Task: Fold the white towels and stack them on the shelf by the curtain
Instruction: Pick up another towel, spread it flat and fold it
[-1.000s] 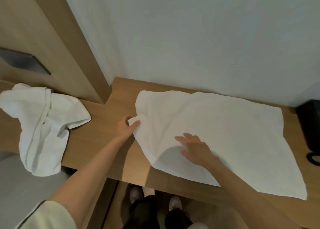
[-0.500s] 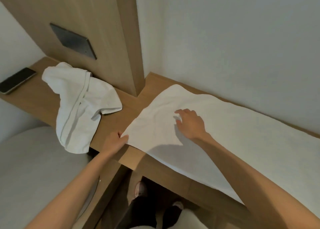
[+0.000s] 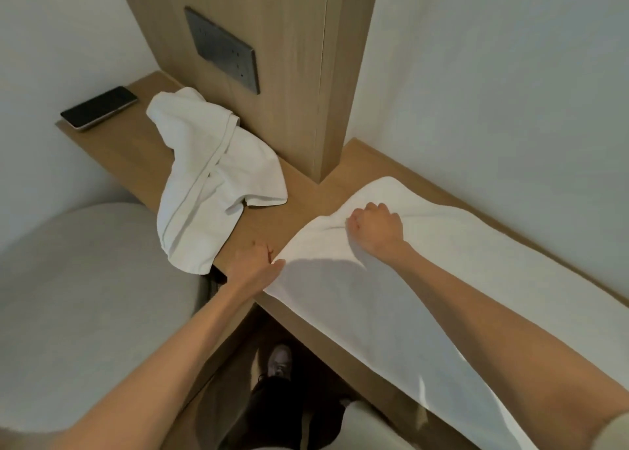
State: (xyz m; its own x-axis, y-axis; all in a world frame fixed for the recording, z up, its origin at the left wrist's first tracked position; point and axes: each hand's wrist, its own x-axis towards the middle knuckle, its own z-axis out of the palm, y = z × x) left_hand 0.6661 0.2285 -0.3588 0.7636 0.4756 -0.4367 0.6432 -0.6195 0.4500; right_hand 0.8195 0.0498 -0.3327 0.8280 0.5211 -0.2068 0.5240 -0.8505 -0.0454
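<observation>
While left hand (image 3: 254, 270) pinches towel (image 3: 367, 317) corner, right hand (image 3: 376, 229) grips it (fisted).

spread towel (image 3: 374, 306): white matt cloth | shelf (image 3: 136, 150): smooth matt wood | phone (image 3: 98, 108): glossy black | wall plate (image 3: 223, 49): dark matt

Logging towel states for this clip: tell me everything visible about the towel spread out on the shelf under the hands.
The spread towel is plain white, soft-looking cloth. It lies mostly flat along the wooden shelf beside the wall, and its right end runs out of frame. The left hand pinches its near left corner. The right hand, fingers curled, bunches cloth near the far left corner, raising small wrinkles.
</observation>
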